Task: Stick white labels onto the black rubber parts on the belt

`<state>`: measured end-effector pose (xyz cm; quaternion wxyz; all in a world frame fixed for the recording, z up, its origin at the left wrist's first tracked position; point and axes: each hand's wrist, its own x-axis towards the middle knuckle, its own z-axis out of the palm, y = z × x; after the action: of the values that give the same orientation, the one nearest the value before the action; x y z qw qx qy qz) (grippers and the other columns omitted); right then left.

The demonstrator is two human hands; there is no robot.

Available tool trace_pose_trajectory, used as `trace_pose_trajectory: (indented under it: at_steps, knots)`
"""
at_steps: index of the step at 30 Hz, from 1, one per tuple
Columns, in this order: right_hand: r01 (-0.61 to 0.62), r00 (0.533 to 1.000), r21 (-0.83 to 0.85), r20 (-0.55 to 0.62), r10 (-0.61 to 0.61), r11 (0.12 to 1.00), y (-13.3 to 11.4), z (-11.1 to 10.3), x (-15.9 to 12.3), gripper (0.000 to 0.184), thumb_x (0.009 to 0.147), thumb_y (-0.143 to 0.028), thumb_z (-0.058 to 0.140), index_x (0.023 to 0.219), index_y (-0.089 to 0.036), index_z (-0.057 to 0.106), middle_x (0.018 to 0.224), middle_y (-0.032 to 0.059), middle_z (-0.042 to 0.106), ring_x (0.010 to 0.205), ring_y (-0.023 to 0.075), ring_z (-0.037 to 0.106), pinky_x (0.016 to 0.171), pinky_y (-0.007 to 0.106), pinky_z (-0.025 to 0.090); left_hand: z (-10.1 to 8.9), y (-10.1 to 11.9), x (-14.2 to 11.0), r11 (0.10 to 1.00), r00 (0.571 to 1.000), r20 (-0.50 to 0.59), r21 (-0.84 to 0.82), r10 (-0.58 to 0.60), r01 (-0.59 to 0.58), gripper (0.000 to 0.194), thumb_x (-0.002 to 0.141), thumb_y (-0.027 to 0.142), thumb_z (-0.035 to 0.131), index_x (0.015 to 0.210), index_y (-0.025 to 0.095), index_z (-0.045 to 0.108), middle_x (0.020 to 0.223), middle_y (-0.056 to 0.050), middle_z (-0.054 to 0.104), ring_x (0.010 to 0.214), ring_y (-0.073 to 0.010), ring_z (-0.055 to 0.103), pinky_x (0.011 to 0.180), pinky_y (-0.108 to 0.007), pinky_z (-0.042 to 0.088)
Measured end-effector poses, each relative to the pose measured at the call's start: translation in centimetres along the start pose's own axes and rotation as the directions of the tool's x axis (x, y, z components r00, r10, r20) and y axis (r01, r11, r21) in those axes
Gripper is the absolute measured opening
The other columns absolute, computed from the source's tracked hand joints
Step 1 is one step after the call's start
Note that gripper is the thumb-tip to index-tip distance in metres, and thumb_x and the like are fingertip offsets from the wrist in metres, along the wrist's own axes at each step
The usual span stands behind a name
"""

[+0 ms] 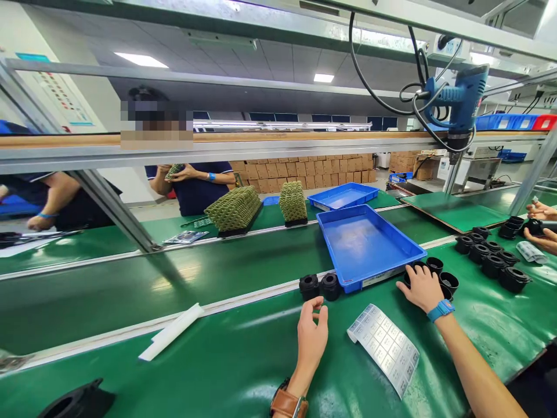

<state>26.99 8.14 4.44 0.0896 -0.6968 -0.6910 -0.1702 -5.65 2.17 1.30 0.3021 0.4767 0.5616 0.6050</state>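
On the green desk (pixel 243 360), the left hand (pixel 311 337) hovers open near two black rubber parts (pixel 319 286); the right hand (pixel 421 287) grasps one black cup (pixel 411 273) beside the still unfilled blue plastic tray (pixel 365 244).

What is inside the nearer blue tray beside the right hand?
Nothing shows inside the nearer blue tray: its floor looks bare. The right hand rests on black parts beside it. What lies under the tray is hidden.

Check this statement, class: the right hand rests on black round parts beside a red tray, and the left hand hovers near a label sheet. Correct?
Not quite. The head view shows the tray is blue, not red. The right hand does rest on black round parts, and the left hand hovers near the label sheet.
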Motion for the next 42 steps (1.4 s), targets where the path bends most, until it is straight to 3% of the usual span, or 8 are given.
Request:
trace_pose_trajectory:
  at_steps: [6, 14, 18, 23, 29, 34, 39, 42]
  knots:
    - [0.007, 1.0, 0.023, 0.009, -0.007, 1.0, 3.1, 1.2, 1.6, 0.057, 0.094, -0.062, 0.047, 0.126, -0.016, 0.06, 0.117, 0.0179, 0.064, 0.112, 0.0343, 0.055, 0.092, 0.045, 0.038, 0.4, -1.0, 0.4, 0.96, 0.969, 0.073, 0.134, 0.238, -0.246, 0.041, 0.085, 0.033, 0.062, 0.124, 0.021, 0.063, 0.132, -0.014, 0.059, 0.129, -0.0318, 0.049, 0.113, -0.054, 0.034]
    - [0.095, 0.94, 0.37, -0.34, 0.039, 0.924, 1.0, -1.3, 0.3, 0.047, 0.099, -0.052, 0.042, 0.108, -0.013, 0.067, 0.115, 0.019, 0.065, 0.114, 0.0328, 0.053, 0.099, 0.041, 0.036, 2.2, -1.1, 3.0, 0.822, 0.898, 0.197, 0.362, 0.393, -0.439, 0.048, 0.087, 0.027, 0.055, 0.134, 0.016, 0.055, 0.146, -0.017, 0.049, 0.14, -0.0367, 0.037, 0.117, -0.059, 0.025]
    - [0.061, 0.997, 0.75, -0.012, -0.079, 0.659, -3.0, -1.5, -2.0, 0.047, 0.095, -0.056, 0.046, 0.074, -0.019, 0.066, 0.077, 0.0087, 0.066, 0.077, 0.0233, 0.057, 0.074, 0.033, 0.041, 3.1, -0.9, 4.2, 0.813, 0.905, 0.209, 0.397, 0.371, -0.426, 0.042, 0.087, 0.025, 0.053, 0.128, 0.016, 0.059, 0.142, -0.017, 0.052, 0.137, -0.0387, 0.039, 0.114, -0.06, 0.027]
    - [-0.07, 0.945, 0.901, 0.197, -0.259, 0.428, -7.3, -0.1, -3.4, 0.051, 0.079, -0.065, 0.064, 0.058, -0.018, 0.06, 0.055, -0.0011, 0.057, 0.052, 0.0131, 0.046, 0.051, 0.025, 0.032, 2.7, -0.2, 2.8, 0.85, 0.913, 0.164, 0.334, 0.373, -0.407, 0.038, 0.089, 0.031, 0.055, 0.125, 0.018, 0.061, 0.138, -0.017, 0.054, 0.134, -0.0364, 0.042, 0.115, -0.057, 0.028]
    - [-0.185, 0.967, 0.972, 0.207, -0.15, 0.146, -8.8, 0.4, -3.3, 0.054, 0.083, -0.068, 0.059, 0.064, -0.017, 0.055, 0.058, -0.0026, 0.051, 0.055, 0.0112, 0.044, 0.052, 0.024, 0.035, 2.2, 2.1, -1.6, 0.941, 0.944, 0.156, 0.129, 0.292, -0.313, 0.028, 0.088, 0.035, 0.063, 0.112, 0.022, 0.067, 0.123, -0.013, 0.06, 0.124, -0.0321, 0.051, 0.112, -0.05, 0.035]
    - [-0.169, 0.983, 0.985, 0.168, -0.08, -0.017, -9.1, -0.3, -4.3, 0.051, 0.086, -0.067, 0.057, 0.076, -0.017, 0.057, 0.069, -0.0002, 0.057, 0.062, 0.0135, 0.05, 0.06, 0.026, 0.043, 3.2, 1.6, -3.1, 0.994, 0.976, 0.195, 0.021, 0.1, -0.106, 0.053, 0.086, 0.045, 0.067, 0.133, 0.022, 0.055, 0.142, -0.015, 0.052, 0.134, -0.0326, 0.045, 0.116, -0.052, 0.03]
    - [-0.102, 0.974, 0.994, 0.091, -0.207, -0.046, -9.2, -1.3, -5.5, 0.045, 0.085, -0.062, 0.064, 0.078, -0.017, 0.061, 0.085, 0.004, 0.065, 0.077, 0.0175, 0.058, 0.073, 0.029, 0.048, 3.6, 0.4, -2.6, 0.911, 0.931, 0.312, -0.298, -0.191, 0.286, 0.076, 0.077, 0.058, 0.075, 0.135, 0.018, 0.048, 0.134, -0.019, 0.057, 0.122, -0.0305, 0.058, 0.102, -0.044, 0.046]
    - [-0.08, 0.936, 0.996, 0.087, -0.34, 0.033, -9.1, -1.1, -5.7, 0.043, 0.087, -0.058, 0.063, 0.074, -0.017, 0.061, 0.08, 0.0023, 0.064, 0.075, 0.0169, 0.057, 0.071, 0.029, 0.047, 3.5, 0.1, -2.2, 0.861, 0.914, 0.32, -0.359, -0.249, 0.361, 0.08, 0.071, 0.052, 0.083, 0.134, 0.017, 0.047, 0.121, -0.017, 0.064, 0.107, -0.0268, 0.065, 0.093, -0.038, 0.051]
